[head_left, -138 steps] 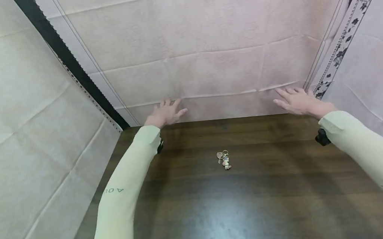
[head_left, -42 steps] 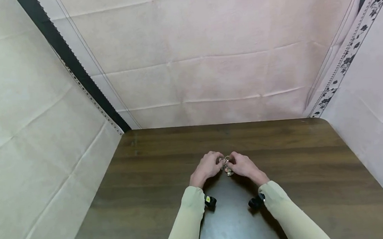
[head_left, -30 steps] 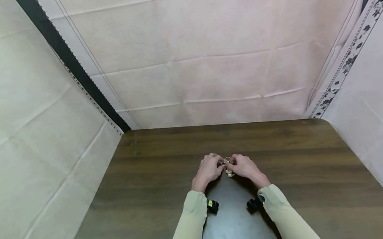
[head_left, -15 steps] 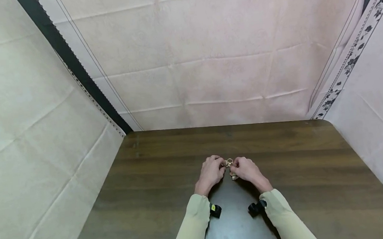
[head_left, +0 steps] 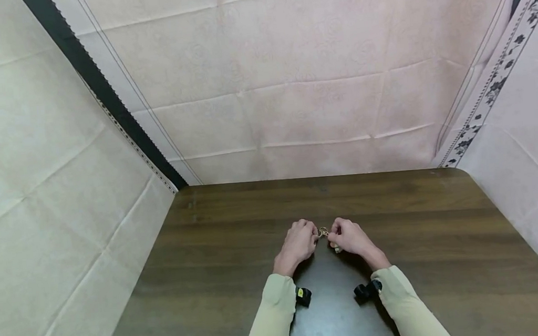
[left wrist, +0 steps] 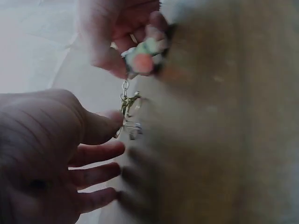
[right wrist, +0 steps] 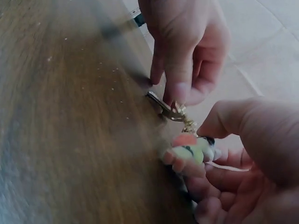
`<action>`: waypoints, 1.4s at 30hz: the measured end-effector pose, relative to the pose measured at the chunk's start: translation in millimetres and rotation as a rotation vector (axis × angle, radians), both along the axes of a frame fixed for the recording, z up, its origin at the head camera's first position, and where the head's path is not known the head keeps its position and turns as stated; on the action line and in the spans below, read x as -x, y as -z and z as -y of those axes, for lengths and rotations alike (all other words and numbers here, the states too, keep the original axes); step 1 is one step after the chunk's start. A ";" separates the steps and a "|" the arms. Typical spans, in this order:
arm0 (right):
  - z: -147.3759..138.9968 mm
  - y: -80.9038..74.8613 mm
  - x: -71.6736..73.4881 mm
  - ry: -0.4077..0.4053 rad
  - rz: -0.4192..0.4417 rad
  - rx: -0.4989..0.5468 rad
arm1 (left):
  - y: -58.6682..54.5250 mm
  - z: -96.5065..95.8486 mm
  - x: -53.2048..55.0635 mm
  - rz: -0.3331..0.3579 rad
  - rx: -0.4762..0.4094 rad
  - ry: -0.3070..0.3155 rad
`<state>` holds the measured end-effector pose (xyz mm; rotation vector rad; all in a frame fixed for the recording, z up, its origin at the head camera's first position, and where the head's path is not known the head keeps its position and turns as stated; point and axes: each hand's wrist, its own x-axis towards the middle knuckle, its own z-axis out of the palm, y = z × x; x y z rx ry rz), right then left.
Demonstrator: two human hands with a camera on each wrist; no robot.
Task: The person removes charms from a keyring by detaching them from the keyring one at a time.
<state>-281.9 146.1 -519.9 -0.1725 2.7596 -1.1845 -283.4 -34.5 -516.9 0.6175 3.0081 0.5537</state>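
Keychain close to a brown wooden table, stretched between left hand, pinching its metal end beside the key, and right hand, gripping its figurine charm.

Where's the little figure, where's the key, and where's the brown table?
Little figure (right wrist: 193, 153): right wrist view, on its greenish middle.
Key (right wrist: 159, 101): right wrist view, on its long thin part.
Brown table (head_left: 211, 278): head view, on its bare top.
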 end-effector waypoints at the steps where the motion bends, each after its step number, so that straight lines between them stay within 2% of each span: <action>1: -1.2 -0.1 0.0 -0.010 -0.006 0.013 | -3.4 0.5 -0.6 0.019 -0.018 0.004; 5: -6.6 -4.4 -2.4 -0.068 -0.026 0.110 | -17.4 2.8 -2.0 0.051 -0.101 0.033; 12: -13.5 -30.0 -11.8 -0.134 -0.092 0.272 | -39.7 4.5 -9.4 -0.005 -0.247 0.057; 18: -13.3 -53.4 -20.2 -0.174 -0.088 0.366 | -65.8 9.8 -21.1 -0.064 -0.380 0.066; 23: -10.9 -69.1 -29.8 -0.227 -0.071 0.395 | -85.0 15.4 -31.7 -0.097 -0.415 0.098; 28: -6.4 -84.2 -40.1 -0.290 -0.127 0.429 | -100.0 20.8 -42.5 -0.136 -0.439 0.113; 35: -1.2 -99.2 -51.8 -0.293 -0.197 0.401 | -121.3 23.5 -60.0 -0.192 -0.464 0.155; 42: -1.9 -120.0 -71.5 -0.261 -0.279 0.399 | -136.8 23.8 -75.8 -0.337 -0.447 0.205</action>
